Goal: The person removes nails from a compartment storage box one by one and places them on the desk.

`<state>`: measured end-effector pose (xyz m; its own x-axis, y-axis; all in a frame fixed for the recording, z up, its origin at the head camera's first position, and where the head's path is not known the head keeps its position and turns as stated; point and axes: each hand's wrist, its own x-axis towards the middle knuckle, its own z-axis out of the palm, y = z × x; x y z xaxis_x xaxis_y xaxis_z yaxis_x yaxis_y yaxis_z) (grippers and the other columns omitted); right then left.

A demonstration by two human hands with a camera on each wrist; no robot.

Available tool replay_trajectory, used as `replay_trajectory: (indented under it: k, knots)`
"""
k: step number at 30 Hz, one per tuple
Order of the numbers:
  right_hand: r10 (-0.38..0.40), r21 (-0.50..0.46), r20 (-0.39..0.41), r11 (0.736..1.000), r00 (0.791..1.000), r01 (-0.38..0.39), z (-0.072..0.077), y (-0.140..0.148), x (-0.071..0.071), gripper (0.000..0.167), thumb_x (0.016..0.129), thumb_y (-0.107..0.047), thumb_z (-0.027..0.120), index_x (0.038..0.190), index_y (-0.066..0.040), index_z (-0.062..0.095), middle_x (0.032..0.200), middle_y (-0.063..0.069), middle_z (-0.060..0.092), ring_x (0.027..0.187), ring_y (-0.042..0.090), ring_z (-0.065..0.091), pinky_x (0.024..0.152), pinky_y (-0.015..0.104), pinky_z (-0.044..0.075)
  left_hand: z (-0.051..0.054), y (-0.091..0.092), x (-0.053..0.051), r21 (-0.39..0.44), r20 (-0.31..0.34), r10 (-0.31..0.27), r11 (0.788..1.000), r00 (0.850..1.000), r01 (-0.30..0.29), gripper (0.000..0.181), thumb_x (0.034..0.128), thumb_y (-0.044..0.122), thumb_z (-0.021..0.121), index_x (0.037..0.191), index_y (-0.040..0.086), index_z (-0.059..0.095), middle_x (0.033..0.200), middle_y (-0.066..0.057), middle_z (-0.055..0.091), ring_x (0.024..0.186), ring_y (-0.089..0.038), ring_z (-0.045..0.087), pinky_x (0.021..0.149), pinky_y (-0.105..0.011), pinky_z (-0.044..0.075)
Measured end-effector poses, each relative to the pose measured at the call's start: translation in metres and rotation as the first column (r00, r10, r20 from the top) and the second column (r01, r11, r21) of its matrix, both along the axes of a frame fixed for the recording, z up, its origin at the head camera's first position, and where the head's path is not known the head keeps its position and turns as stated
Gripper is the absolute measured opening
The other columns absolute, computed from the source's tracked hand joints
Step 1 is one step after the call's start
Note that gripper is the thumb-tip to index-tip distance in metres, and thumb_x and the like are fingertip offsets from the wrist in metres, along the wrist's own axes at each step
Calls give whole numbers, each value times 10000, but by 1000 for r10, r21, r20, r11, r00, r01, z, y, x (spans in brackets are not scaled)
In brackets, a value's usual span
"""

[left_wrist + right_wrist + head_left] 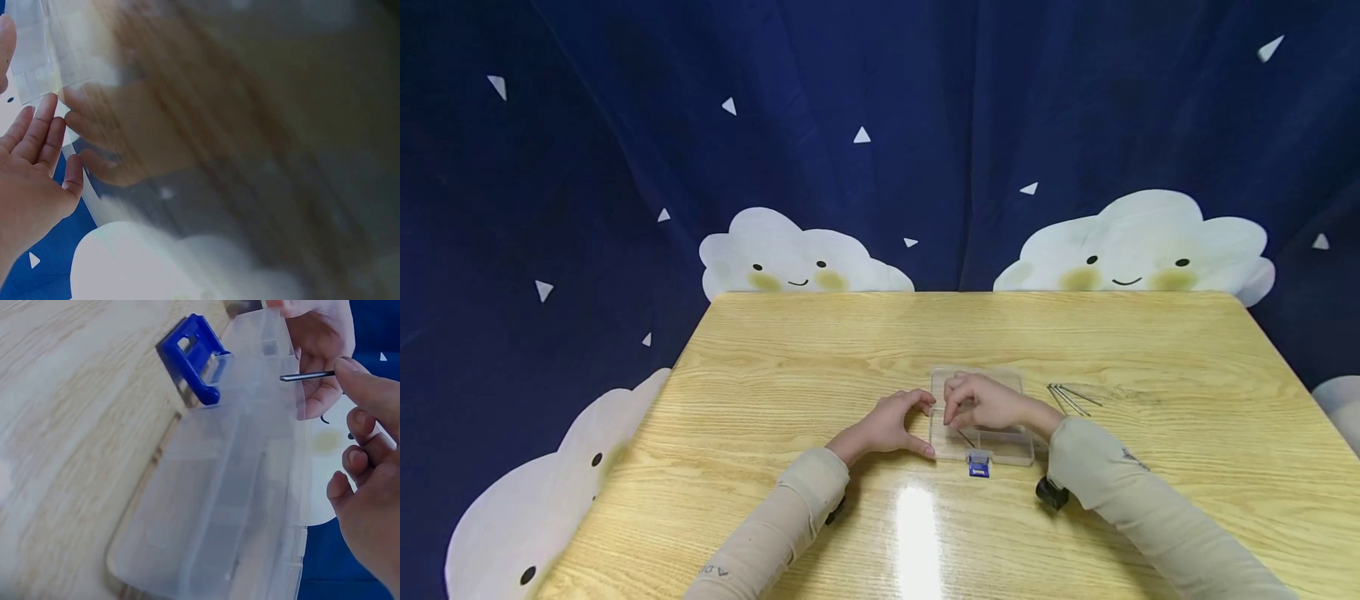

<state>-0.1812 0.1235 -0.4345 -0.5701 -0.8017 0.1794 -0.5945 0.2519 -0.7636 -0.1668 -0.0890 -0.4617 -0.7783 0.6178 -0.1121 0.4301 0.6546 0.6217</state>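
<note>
A clear plastic box (1018, 457) with a blue latch (195, 356) lies on the table, its lid tipped back and its compartments uncovered. Over the compartments, my right hand (981, 402) pinches a thin metal rod (306, 376) between thumb and finger; the rod points down toward the box. My left hand (891, 423) is at the box's left end, thumb near the front corner and fingers farther back. In the left wrist view, the left hand's fingers (40, 134) look fairly straight, with their tips by the box's edge.
Several thin metal rods (1072, 400) lie fanned out on the wooden table (790, 358), right of the box. A dark blue curtain (925, 100) with clouds hangs behind the table's far edge. Light glares on the tabletop in front of the box.
</note>
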Motion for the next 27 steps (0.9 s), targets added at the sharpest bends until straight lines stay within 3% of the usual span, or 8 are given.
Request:
replay_trajectory:
  k: [3, 5, 13, 22, 27]
  knots:
    - [-1, -1, 24, 1000, 1000, 1, 1, 2, -1, 50, 723, 15, 714, 755, -19, 696, 719, 64, 513, 737, 230, 409, 706, 325, 335, 0, 0, 0, -1, -3, 1, 1000, 1000, -1, 740, 651, 347, 815, 1261, 106, 470, 1078, 52, 585, 1062, -142, 464, 981, -371, 297]
    - [3, -11, 39, 1000, 999, -2, -7, 5, -6, 48, 732, 1, 712, 765, -30, 699, 724, 50, 512, 738, 223, 409, 703, 321, 330, 0, 0, 0, -1, 0, 2, 1000, 1000, -2, 743, 651, 351, 814, 1262, 105, 469, 1079, 54, 586, 1065, -141, 463, 983, -374, 294]
    - [16, -44, 40, 999, 999, -14, -4, 15, -6, 70, 733, 49, 694, 759, -16, 690, 714, 15, 504, 705, 258, 414, 657, 328, 343, 0, 1, 0, 2, -3, 0, 1000, 1000, 0, 741, 645, 356, 816, 1252, 103, 475, 1075, 61, 589, 1062, -142, 466, 975, -364, 304]
    - [-21, -19, 61, 1000, 998, 22, 1, 30, -2, 58, 756, 38, 682, 761, -19, 691, 708, -37, 477, 682, 186, 396, 638, 279, 326, -3, 1, -1, 0, -4, 8, 1000, 1000, -8, 741, 642, 352, 817, 1254, 109, 476, 1069, 73, 588, 1056, -132, 465, 977, -338, 307]
    - [-31, -28, 49, 999, 998, 33, 0, 39, 0, 57, 745, 43, 689, 748, -14, 682, 692, 11, 482, 666, 240, 393, 608, 287, 327, -4, 0, -1, 7, -2, 11, 1000, 1000, -11, 741, 642, 354, 816, 1255, 111, 477, 1065, 83, 587, 1062, -133, 463, 988, -354, 292]
